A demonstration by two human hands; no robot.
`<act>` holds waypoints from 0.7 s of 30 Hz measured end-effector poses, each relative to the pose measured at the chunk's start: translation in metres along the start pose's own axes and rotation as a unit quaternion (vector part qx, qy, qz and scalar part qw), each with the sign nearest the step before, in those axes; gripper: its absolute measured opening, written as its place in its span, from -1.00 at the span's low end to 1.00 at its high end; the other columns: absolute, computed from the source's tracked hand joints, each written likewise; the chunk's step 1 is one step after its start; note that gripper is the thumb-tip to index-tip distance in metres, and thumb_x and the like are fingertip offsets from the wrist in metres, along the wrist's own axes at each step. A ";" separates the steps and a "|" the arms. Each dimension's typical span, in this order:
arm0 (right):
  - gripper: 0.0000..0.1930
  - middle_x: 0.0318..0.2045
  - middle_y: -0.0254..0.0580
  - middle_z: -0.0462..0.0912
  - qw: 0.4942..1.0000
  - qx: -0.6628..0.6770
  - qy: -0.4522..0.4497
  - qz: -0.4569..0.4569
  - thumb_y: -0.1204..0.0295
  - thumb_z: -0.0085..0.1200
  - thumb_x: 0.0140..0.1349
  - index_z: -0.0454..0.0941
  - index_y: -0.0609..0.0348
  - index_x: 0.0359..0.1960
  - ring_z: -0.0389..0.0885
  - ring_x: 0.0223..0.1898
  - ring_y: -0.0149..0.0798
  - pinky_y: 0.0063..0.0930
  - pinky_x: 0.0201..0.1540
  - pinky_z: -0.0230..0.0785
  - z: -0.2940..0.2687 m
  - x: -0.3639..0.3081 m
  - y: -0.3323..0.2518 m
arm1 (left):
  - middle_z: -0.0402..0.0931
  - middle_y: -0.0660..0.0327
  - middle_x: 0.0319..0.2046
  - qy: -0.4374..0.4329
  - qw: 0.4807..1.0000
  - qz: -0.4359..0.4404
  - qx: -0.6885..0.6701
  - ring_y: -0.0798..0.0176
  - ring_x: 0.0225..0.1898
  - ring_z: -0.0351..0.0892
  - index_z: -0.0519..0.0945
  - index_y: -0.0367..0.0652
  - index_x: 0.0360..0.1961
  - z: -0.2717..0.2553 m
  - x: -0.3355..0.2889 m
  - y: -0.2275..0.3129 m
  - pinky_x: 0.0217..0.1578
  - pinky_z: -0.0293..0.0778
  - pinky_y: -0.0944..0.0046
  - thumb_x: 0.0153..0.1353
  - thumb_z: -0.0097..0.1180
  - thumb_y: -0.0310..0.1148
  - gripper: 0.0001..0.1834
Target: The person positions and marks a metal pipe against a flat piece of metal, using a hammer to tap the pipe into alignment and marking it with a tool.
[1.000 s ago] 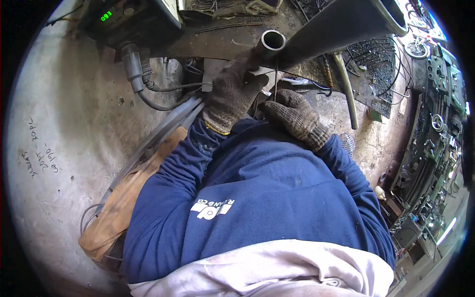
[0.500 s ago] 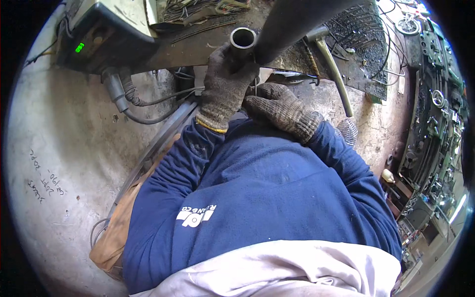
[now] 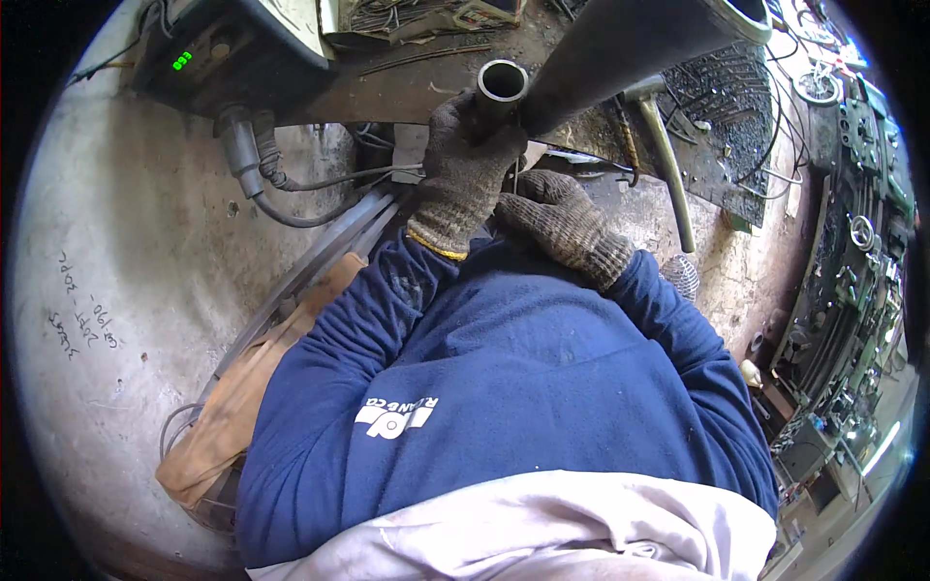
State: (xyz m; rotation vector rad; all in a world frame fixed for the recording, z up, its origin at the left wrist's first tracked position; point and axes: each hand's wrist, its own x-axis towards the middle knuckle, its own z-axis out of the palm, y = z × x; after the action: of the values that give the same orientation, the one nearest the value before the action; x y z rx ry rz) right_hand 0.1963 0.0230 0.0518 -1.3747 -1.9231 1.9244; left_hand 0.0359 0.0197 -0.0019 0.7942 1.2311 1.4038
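Note:
My left hand (image 3: 463,172), in a dark knit glove with a yellow cuff edge, is wrapped round a short metal tube (image 3: 503,83). The tube's open round end faces up. Right beside it, a large dark pipe (image 3: 625,58) slants away to the upper right, its lower end against the tube and my left fingers. Whether the two are joined cannot be made out. Close to my body, my gloved right hand (image 3: 562,221) is closed just below the tube. A thin upright rod (image 3: 516,176) shows at its fingertips; what the fingers hold is hidden.
A hammer (image 3: 668,160) lies on the workbench (image 3: 387,92), its handle overhanging the edge. Dark metal scraps (image 3: 722,97) lie farther right. At the left stands a machine (image 3: 232,63) with a green display and thick cables (image 3: 310,218). A tan cloth (image 3: 262,387) hangs nearby.
The whole view has shifted, so most things sit slightly right and lower. The large pipe's far open end now shows at the upper right. Both hands keep their grip.

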 end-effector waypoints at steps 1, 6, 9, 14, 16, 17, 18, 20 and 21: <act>-0.71 -0.31 -0.26 0.75 1.000 0.023 -0.006 0.020 0.20 0.19 0.41 0.72 0.14 -0.06 0.64 -0.30 -0.42 -0.46 -0.18 0.50 0.000 0.000 -0.001 | 0.73 0.18 -0.21 -0.004 1.000 0.000 -0.003 0.35 -0.19 0.69 0.65 -0.28 -0.06 -0.001 0.000 0.000 -0.14 0.62 0.25 0.16 0.32 -0.52 -0.71; -0.69 -0.37 -0.31 0.73 0.991 0.107 -0.011 0.076 0.14 0.19 0.42 0.75 0.12 -0.10 0.60 -0.38 -0.49 -0.51 -0.28 0.47 0.004 0.000 0.002 | 0.75 0.18 -0.20 0.011 0.997 0.010 0.079 0.34 -0.16 0.70 0.65 -0.26 -0.05 0.000 0.000 0.006 -0.09 0.61 0.23 0.13 0.35 -0.49 -0.68; -0.69 -0.37 -0.32 0.73 0.995 0.061 -0.005 0.082 0.16 0.19 0.42 0.75 0.13 -0.09 0.58 -0.41 -0.51 -0.53 -0.30 0.46 0.004 0.003 0.009 | 0.75 0.19 -0.20 -0.024 0.996 0.024 0.079 0.34 -0.16 0.70 0.65 -0.25 -0.04 -0.002 0.005 0.004 -0.08 0.61 0.23 0.12 0.36 -0.47 -0.66; -0.67 -0.29 -0.14 0.79 0.992 -0.055 0.075 0.082 0.17 0.24 0.33 0.72 0.17 -0.07 0.74 -0.23 -0.13 -0.30 -0.10 0.57 0.008 0.004 0.006 | 0.71 0.17 -0.12 -0.043 0.984 0.076 0.153 0.25 -0.07 0.69 0.57 -0.25 0.08 -0.005 0.001 0.011 -0.01 0.59 0.19 0.13 0.36 -0.42 -0.53; -0.62 -0.20 -0.04 0.78 0.984 -0.092 0.140 0.067 0.16 0.26 0.29 0.69 0.18 -0.02 0.74 -0.10 0.04 -0.20 0.02 0.56 0.010 0.008 0.019 | 0.68 0.14 -0.08 -0.047 0.966 0.110 0.231 0.17 -0.02 0.69 0.54 -0.25 0.13 -0.017 0.003 0.008 0.02 0.58 0.15 0.14 0.36 -0.39 -0.49; -0.59 -0.13 0.01 0.77 0.983 -0.063 0.163 0.057 0.15 0.27 0.26 0.67 0.18 0.02 0.71 -0.02 0.10 -0.17 0.09 0.53 0.006 0.013 0.025 | 0.67 0.12 -0.07 -0.052 0.951 0.128 0.276 0.12 0.01 0.68 0.52 -0.24 0.14 -0.022 0.005 0.004 0.04 0.57 0.14 0.14 0.36 -0.38 -0.47; -0.55 -0.06 0.07 0.75 0.981 -0.037 0.184 0.049 0.14 0.27 0.24 0.65 0.17 0.05 0.69 0.05 0.17 -0.13 0.16 0.51 0.005 0.016 0.032 | 0.65 0.09 -0.05 -0.084 0.927 0.151 0.332 0.07 0.04 0.65 0.53 -0.23 0.14 -0.024 0.007 -0.005 0.08 0.53 0.10 0.18 0.33 -0.34 -0.50; -0.53 0.02 0.13 0.71 0.981 -0.049 0.176 0.060 0.14 0.25 0.24 0.63 0.16 0.09 0.66 0.10 0.15 -0.15 0.19 0.49 0.009 0.025 0.049 | 0.64 0.04 -0.04 -0.096 0.899 0.154 0.398 0.00 0.05 0.63 0.55 -0.22 0.11 -0.021 0.009 -0.018 0.11 0.49 0.06 0.22 0.28 -0.31 -0.55; -0.52 0.06 0.15 0.69 0.982 -0.058 0.168 0.065 0.13 0.25 0.24 0.62 0.16 0.10 0.64 0.13 0.14 -0.15 0.21 0.47 0.012 0.029 0.051 | 0.65 0.03 -0.05 -0.074 0.901 0.136 0.406 -0.02 0.04 0.63 0.56 -0.22 0.08 -0.015 0.010 -0.021 0.09 0.49 0.05 0.21 0.26 -0.32 -0.58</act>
State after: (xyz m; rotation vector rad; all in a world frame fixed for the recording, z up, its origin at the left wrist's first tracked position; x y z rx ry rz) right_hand 0.1972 0.0217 -0.0081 -1.7652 -1.8442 1.5215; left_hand 0.0256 0.0239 -0.0270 1.6672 1.6420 0.9752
